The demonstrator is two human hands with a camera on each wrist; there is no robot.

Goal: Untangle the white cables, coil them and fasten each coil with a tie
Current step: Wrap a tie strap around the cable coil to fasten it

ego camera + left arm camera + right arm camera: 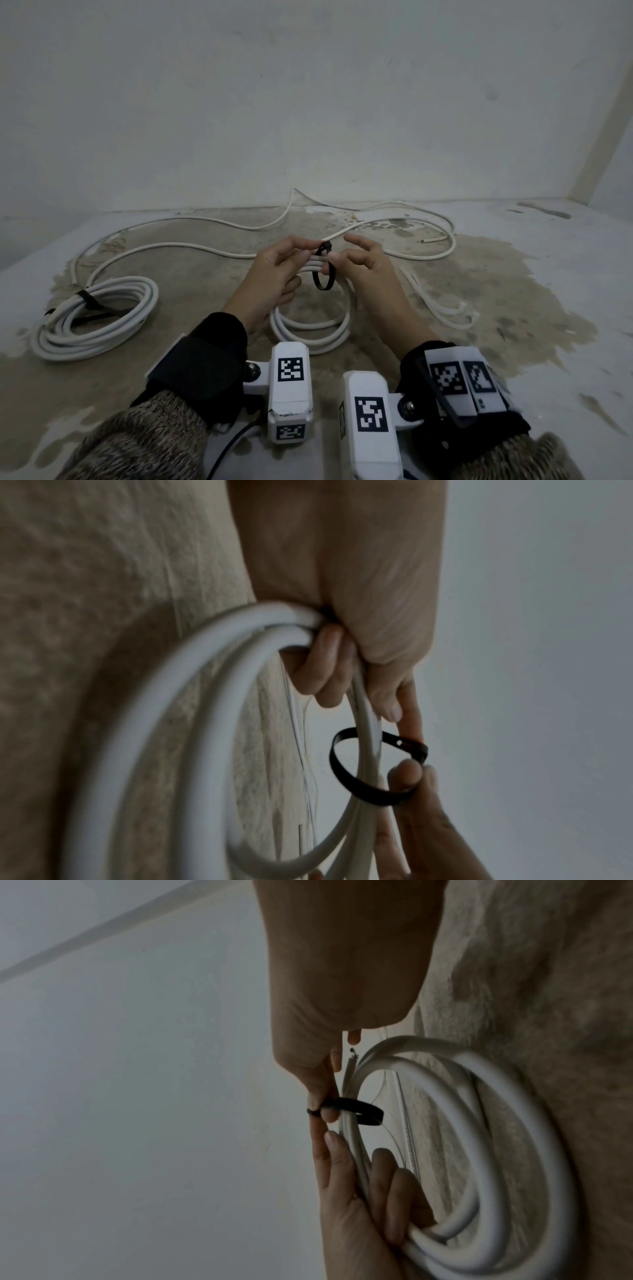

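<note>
My left hand [296,265] grips the top of a small coil of white cable [310,330], fingers curled round its strands [325,669]. A black tie [323,270] hangs as a loose loop round those strands [369,775]. My right hand [335,259] pinches the tie near its head between thumb and finger [322,1108], its other fingers spread. The coil [479,1150] hangs below both hands, its lower part near the floor. One cut cable end [453,1058] sticks up beside the tie.
A larger white coil [99,318] bound with a black tie lies on the floor at the left. Loose white cable [205,222] snakes along the wall behind and loops to the right [428,255]. Short cable pieces [442,303] lie right of my right hand.
</note>
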